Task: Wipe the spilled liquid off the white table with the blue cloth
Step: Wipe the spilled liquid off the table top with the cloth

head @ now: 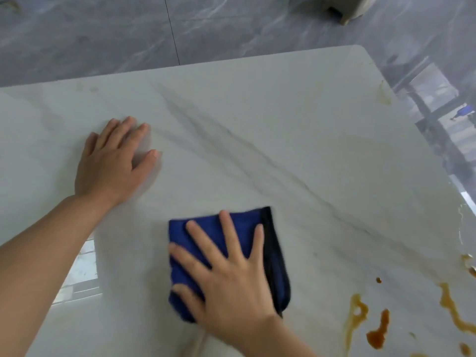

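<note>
From the head camera, looking down, the white bench [257,130] fills most of the view, with a gray floor [103,34] past its far edge. The right hand [231,274] lies flat on top of the folded blue cloth [273,253], near the front middle of the bench. Its grip is wide open, fingers spread out, pressing down on the cloth and not pinching it. The left hand [116,161] is well apart from the cloth, off to the left. Its grip is open too, palm down, touching only the bare bench and holding nothing. It looks like it is there to lean on. The brown spill [378,333] sits at the front right corner, in blobs and wiggly lines, near the cloth but not under it. One more small brown mark [383,95] sits far back by the right edge. There may also be a faint yellowish smear across the middle. So most of the mess is not yet wiped. To do this step well, I think the right hand should keep pressing flat and slide the cloth right, over the blobs. It would help to pull the liquid inward, away from the edge, so it does not drip onto the floor. Slow strokes should soak up more and smear less.
</note>
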Demonstrator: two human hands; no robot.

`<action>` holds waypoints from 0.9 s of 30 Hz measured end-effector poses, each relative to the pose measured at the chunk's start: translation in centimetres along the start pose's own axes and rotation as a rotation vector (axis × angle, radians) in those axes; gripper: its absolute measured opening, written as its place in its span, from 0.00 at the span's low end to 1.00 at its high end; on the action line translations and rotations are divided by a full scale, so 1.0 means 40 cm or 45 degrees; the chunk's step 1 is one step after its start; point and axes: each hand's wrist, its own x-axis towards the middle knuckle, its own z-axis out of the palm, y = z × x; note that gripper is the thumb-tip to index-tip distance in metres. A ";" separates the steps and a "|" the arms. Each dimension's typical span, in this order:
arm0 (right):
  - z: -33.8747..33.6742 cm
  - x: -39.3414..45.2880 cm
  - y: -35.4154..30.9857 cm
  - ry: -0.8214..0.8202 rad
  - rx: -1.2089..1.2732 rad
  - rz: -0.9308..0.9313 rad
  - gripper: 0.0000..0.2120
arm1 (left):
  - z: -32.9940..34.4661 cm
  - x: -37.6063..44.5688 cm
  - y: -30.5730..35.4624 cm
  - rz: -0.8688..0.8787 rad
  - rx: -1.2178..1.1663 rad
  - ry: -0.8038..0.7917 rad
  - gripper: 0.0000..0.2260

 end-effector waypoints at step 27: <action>-0.001 -0.305 0.191 -0.126 -0.145 0.554 0.27 | -0.004 0.001 0.002 0.007 -0.015 0.002 0.30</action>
